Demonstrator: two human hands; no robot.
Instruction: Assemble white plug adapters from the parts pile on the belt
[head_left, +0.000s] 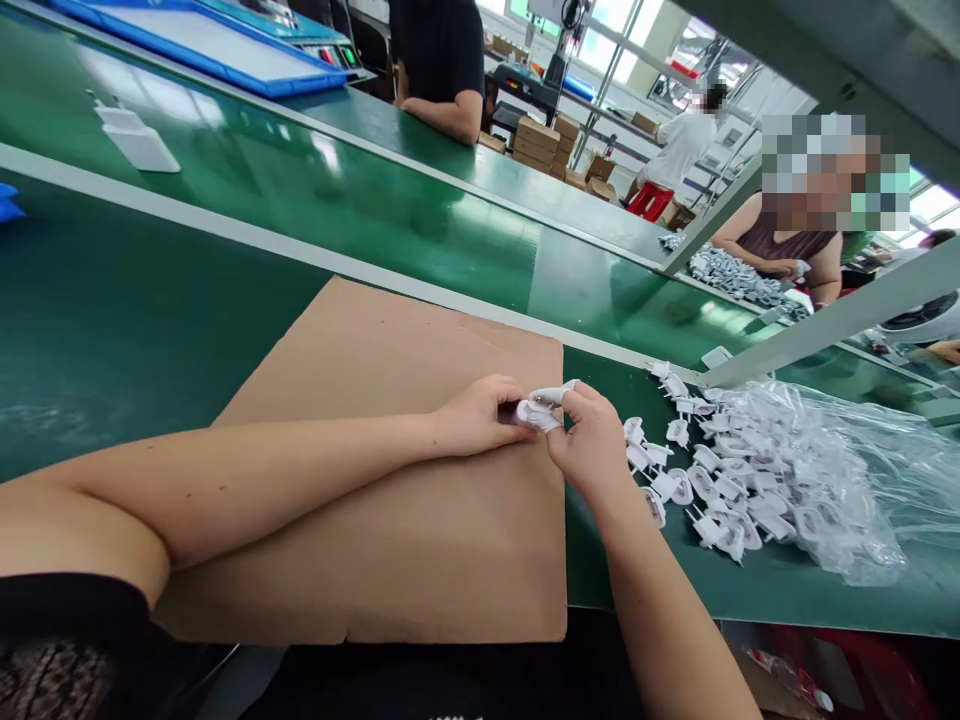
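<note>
Above the right side of a flat cardboard sheet point(420, 540), my two hands meet. My left hand point(480, 415) is closed, thumb and fingers pinching a small white plastic plug part point(525, 411). From the right, my right hand point(589, 440) closes on the same part, with white covers point(553, 396) on its thumb and index fingertip. Fingers hide most of the part. Just beyond my right hand lies a heap of white plug housings point(735, 480) with two-pin ends, some loose and several in a clear plastic bag point(855, 530).
A green conveyor belt point(420, 210) runs behind a pale rail point(225, 235), carrying a white adapter point(139, 138). At upper left sits a blue-rimmed tray point(247, 55). A slanted metal post point(832, 325) stands at right. Co-workers sit across, one near a pile of grey parts point(739, 275).
</note>
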